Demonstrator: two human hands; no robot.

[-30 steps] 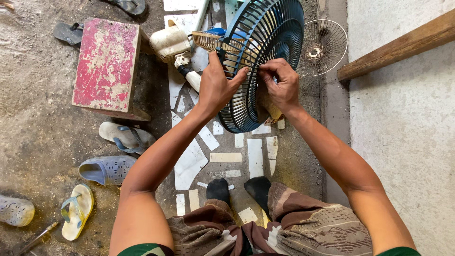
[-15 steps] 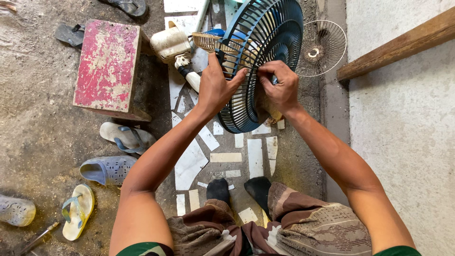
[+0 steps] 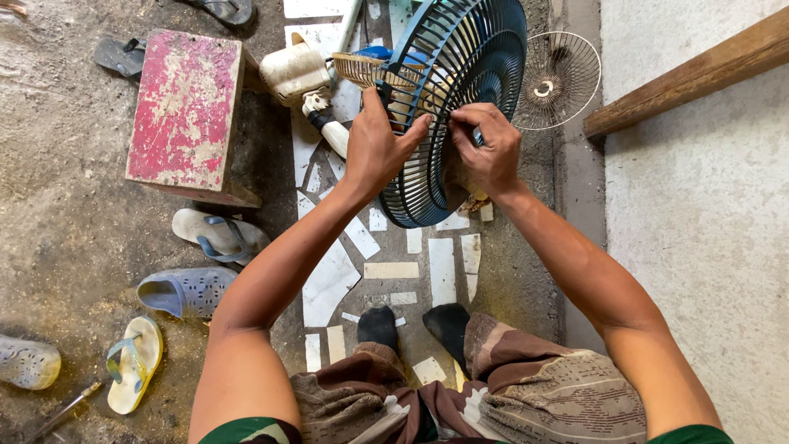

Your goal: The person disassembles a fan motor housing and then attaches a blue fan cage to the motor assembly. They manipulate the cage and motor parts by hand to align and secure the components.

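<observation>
Left hand (image 3: 376,148) grips the dark fan grille (image 3: 460,74), fingers clamped on its bars. Right hand (image 3: 489,152) pinches something hidden; grille's top cut off.

Glossy dark-blue plastic fan guard (image 3: 460,107); thin wire metal grille (image 3: 559,78); worn, flaking red-painted stool (image 3: 185,111); rough concrete floor (image 3: 66,214).
</observation>
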